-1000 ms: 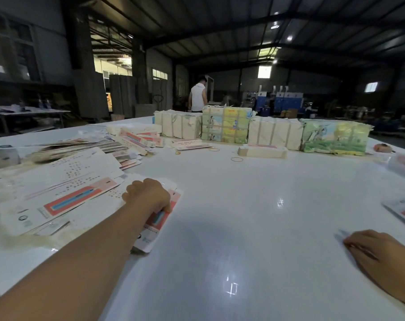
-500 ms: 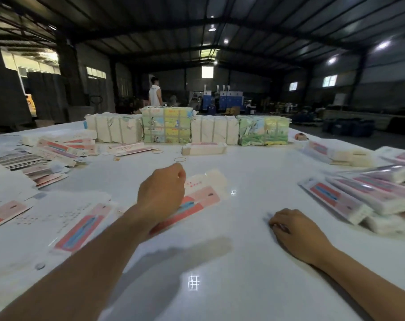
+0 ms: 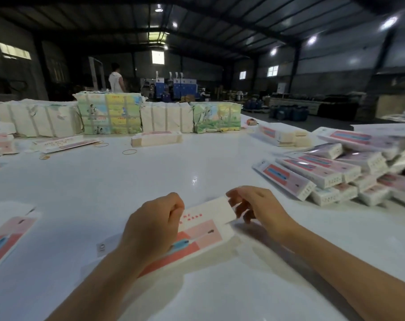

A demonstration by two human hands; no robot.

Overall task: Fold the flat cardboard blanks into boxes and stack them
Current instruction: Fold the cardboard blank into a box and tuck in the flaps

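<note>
My left hand (image 3: 154, 224) grips one flat box blank (image 3: 198, 230) near its middle; my right hand (image 3: 258, 206) pinches its far white end. The blank sits just above the white table (image 3: 150, 177), straight ahead of me. To the right lies a pile of folded boxes (image 3: 336, 172). Banded bundles (image 3: 108, 117) line the far edge, with rubber bands (image 3: 129, 151) near them.

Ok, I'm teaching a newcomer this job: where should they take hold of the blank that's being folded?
Probably at its two ends, as here: the left hand grips the near, printed part from the left, and the right hand pinches the raised white end flap from the right. The cardboard blank is long, thin and floppy, so holding both ends likely keeps it steady for creasing.
</note>
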